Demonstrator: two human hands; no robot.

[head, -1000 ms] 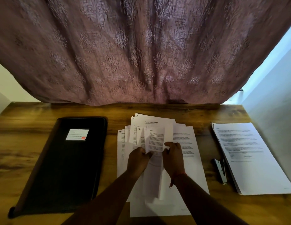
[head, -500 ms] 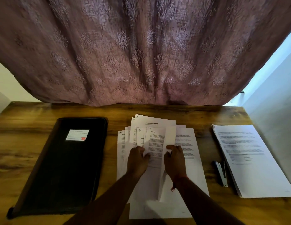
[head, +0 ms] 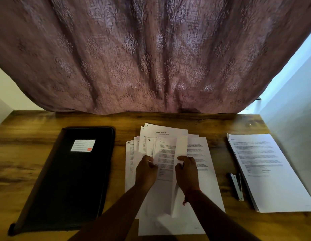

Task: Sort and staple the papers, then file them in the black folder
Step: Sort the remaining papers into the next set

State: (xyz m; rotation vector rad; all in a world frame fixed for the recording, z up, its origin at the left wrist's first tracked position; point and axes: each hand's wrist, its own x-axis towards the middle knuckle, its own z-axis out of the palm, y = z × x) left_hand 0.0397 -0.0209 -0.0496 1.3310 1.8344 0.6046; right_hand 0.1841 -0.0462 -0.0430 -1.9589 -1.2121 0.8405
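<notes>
A loose fan of printed papers (head: 201,153) lies in the middle of the wooden table (head: 26,159). My left hand (head: 145,173) pinches the left side of a raised sheet (head: 166,153) in that fan. My right hand (head: 187,173) grips a sheet whose edge stands up and curls over beside it. A closed black folder (head: 69,180) with a white label lies at the left. A neat stack of papers (head: 266,169) sits at the right, with a stapler (head: 236,187) lying along its left edge.
A patterned mauve curtain (head: 151,54) hangs behind the table's far edge. A pale wall (head: 293,105) closes off the right side, close to the right stack. Bare wood shows between the folder and the central papers.
Both hands have slid slightly toward me along the sheets while still holding them. The lifted sheet between them sits lower. The folder, stapler and right stack have not moved.
</notes>
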